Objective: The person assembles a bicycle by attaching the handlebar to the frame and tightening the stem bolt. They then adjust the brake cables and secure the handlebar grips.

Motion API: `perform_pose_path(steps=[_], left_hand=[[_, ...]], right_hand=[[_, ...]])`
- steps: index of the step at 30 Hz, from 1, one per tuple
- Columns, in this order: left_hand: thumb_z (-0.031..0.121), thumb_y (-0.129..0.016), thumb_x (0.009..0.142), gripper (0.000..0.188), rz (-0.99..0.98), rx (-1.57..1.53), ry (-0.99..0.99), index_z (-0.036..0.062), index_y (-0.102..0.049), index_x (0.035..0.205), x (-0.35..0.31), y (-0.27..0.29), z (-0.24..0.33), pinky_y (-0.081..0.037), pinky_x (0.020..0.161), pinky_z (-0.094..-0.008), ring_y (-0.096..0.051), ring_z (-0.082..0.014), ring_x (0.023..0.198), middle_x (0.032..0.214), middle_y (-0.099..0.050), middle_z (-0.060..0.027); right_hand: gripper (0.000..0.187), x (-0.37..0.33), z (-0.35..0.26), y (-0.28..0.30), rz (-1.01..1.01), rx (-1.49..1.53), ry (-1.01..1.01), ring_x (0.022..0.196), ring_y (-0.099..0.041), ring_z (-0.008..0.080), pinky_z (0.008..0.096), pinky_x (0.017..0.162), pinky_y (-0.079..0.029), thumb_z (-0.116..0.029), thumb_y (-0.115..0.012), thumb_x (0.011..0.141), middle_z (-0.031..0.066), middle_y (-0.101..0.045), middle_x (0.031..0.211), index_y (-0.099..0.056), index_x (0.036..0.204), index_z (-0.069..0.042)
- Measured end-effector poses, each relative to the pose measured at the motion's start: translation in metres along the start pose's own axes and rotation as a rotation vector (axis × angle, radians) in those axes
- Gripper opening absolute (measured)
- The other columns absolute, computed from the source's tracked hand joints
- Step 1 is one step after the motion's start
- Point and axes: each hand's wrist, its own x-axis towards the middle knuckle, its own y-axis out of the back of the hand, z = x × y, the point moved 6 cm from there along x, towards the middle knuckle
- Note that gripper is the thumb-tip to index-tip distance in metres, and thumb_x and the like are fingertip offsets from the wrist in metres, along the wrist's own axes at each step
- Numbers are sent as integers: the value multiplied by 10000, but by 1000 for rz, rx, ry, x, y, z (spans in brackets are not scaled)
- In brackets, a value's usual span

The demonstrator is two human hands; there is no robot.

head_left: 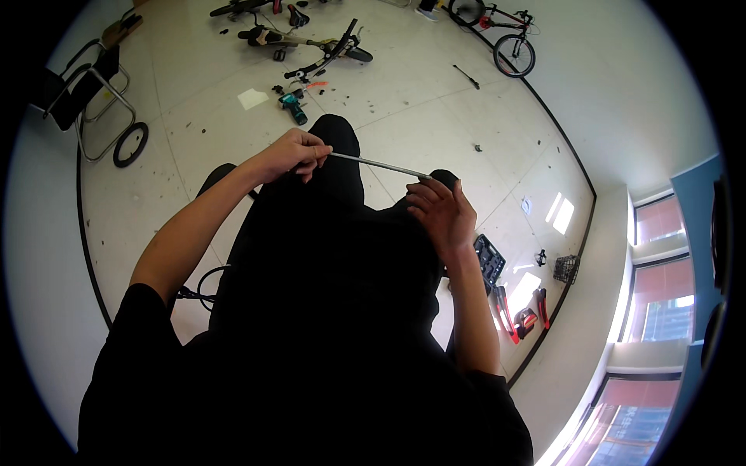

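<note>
A thin grey metal rod (377, 164) stretches between my two hands, above my knees. My left hand (294, 155) pinches its left end between thumb and fingertips, the other fingers curled below. At the rod's right end, slightly lower in the picture, my right hand (447, 213) holds it with bent fingers. The very tip on that side is hidden by the fingers. Beneath the rod are my black-clad knees (338, 144).
Beyond my knees lie a teal cordless drill (293, 107) and a small bicycle (299, 40) amid scattered parts. A black chair (93, 74) and tyre (130, 145) are left. On the right are an open tool case (489, 260), red-black parts (507, 312), a wire basket (566, 269) and an upright bicycle (514, 54).
</note>
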Motion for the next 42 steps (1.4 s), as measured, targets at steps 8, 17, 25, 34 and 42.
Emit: perform_pose_path(steps=[8, 17, 25, 34, 42], left_hand=[[212, -556, 934, 329, -4, 74, 20, 11, -540, 675, 0, -1, -1, -445, 460, -246, -399, -63, 409, 543, -449, -5], [234, -551, 935, 336, -31, 43, 31, 16, -528, 680, 4, -14, 0, -452, 473, -264, -380, -69, 406, 503, -396, 20], [255, -546, 941, 337, -43, -33, 46, 31, -515, 691, 4, -14, -3, -461, 487, -273, -359, -71, 403, 486, -332, 47], [293, -529, 958, 364, -72, -118, 60, 46, -498, 693, 1, -29, -2, -453, 481, -283, -351, -77, 401, 487, -309, 52], [326, -518, 963, 364, -51, -212, 55, 59, -491, 717, 5, -30, -9, -455, 473, -283, -342, -72, 393, 486, -283, 66]], right_hand=[[615, -3, -4, -11, 2, -187, -12, 1010, -568, 248, 361, 888, -443, -465, -262, 998, 204, -594, 1175, -460, 1236, 67], [623, -1, -6, -11, -44, -86, 12, 1017, -569, 255, 371, 893, -437, -484, -308, 979, 203, -564, 1235, -479, 1235, 58], [661, -3, -10, -8, -26, -53, 47, 1049, -557, 271, 373, 905, -440, -513, -364, 958, 227, -526, 1271, -390, 1327, 34], [676, -7, -10, -23, -93, -48, 42, 1047, -553, 266, 368, 891, -450, -528, -379, 952, 232, -485, 1298, -312, 1408, -34], [696, -7, -10, -28, -133, 136, 62, 1005, -558, 288, 384, 860, -457, -553, -420, 929, 265, -474, 1282, -237, 1452, -130]])
